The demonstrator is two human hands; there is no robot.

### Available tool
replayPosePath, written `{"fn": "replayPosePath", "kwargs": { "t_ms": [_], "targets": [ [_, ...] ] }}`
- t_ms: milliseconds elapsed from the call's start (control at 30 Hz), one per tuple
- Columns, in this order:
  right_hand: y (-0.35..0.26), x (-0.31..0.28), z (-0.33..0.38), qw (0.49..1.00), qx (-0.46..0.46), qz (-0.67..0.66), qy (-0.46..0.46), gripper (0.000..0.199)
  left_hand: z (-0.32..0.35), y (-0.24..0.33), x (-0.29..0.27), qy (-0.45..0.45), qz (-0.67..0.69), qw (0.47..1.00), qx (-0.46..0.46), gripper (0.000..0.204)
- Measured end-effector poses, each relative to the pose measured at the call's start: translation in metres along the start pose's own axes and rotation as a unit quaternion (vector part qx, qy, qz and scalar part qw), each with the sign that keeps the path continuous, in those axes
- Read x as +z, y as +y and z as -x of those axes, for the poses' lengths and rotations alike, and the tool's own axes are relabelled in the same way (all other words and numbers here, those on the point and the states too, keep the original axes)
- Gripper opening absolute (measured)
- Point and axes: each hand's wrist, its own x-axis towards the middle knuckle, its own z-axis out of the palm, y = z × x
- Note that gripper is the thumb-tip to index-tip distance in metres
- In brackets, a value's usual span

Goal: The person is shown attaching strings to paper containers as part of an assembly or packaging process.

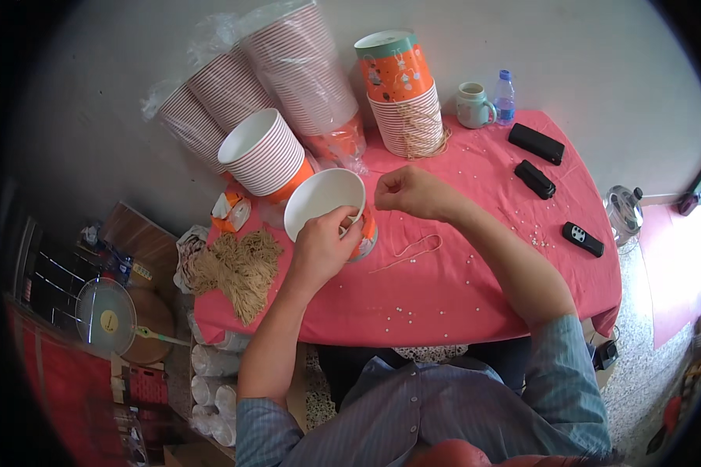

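Observation:
A white-lined paper bucket (pixel 313 196) with an orange outside is tilted on the table, its mouth towards me. My left hand (pixel 329 241) grips its near right rim, thumb and fingers around the edge. Just right of the rim, my right hand (pixel 413 192) is raised with its fingers pinched together; what they hold, if anything, is too small to make out. Below it a loose piece of beige string (pixel 420 249) lies curled on the cloth. Left of my left hand rests a bundle of beige strings (pixel 241 268).
Nested bucket stacks (pixel 308 70) in plastic stand along the wall, beside another bucket stack (pixel 401 93) draped with strings. A mug (pixel 473 107), a bottle (pixel 505 97), black cases (pixel 536 144) and a remote (pixel 582 239) occupy the right. Small white bits dot the pink tablecloth (pixel 475 288).

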Motion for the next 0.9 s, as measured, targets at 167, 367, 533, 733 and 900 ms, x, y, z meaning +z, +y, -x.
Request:
{"fn": "replayPosePath", "kwargs": {
  "t_ms": [167,367,533,733,900],
  "targets": [
    [0.009,0.014,-0.008,0.997,-0.017,-0.053,0.047,0.014,0.0,-0.011,0.003,0.037,0.018,0.999,-0.003,0.029],
    [0.013,0.02,-0.01,0.995,-0.041,-0.075,0.049,0.014,-0.003,-0.014,0.004,0.04,0.076,0.996,0.001,0.037],
    [0.014,0.023,-0.012,0.995,-0.041,-0.071,0.058,0.014,-0.003,-0.013,0.0,0.03,0.093,0.995,-0.01,0.038],
    [0.014,0.023,-0.011,0.994,-0.05,-0.076,0.053,0.015,-0.003,-0.013,-0.001,0.017,0.089,0.996,-0.012,0.04],
    [0.011,0.023,-0.009,0.995,-0.046,-0.067,0.051,0.015,-0.001,-0.013,-0.003,0.011,0.099,0.995,-0.018,0.04]
  ]
}}
